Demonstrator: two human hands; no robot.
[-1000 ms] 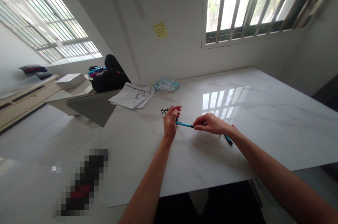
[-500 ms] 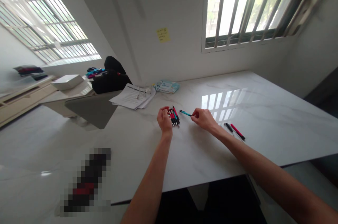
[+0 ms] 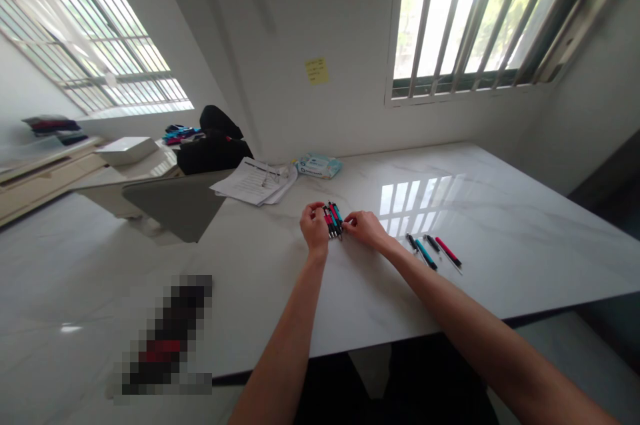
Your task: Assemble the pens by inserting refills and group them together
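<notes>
A row of red, blue and black pens (image 3: 331,219) lies side by side on the white marbled table (image 3: 380,305). My left hand (image 3: 314,230) cups the left side of this row, its fingers bent over the near pens and partly hiding them. At the row's right edge, my right hand (image 3: 367,228) pinches a blue pen (image 3: 338,213) near its lower end. Farther right lie loose pen parts: a blue barrel (image 3: 426,254), a red barrel (image 3: 449,251), short black pieces (image 3: 432,243) and thin pale rods.
Printed sheets (image 3: 255,181) and a light-blue packet of wipes (image 3: 319,166) lie at the back, by the wall. A grey panel (image 3: 173,208) stands at the left, with a black bag (image 3: 215,148) behind it. One pixelated dark object (image 3: 167,338) is at lower left.
My right hand has carried the blue pen left and down to the right side of the row. My left hand has moved from the pen's end to the row's left side.
</notes>
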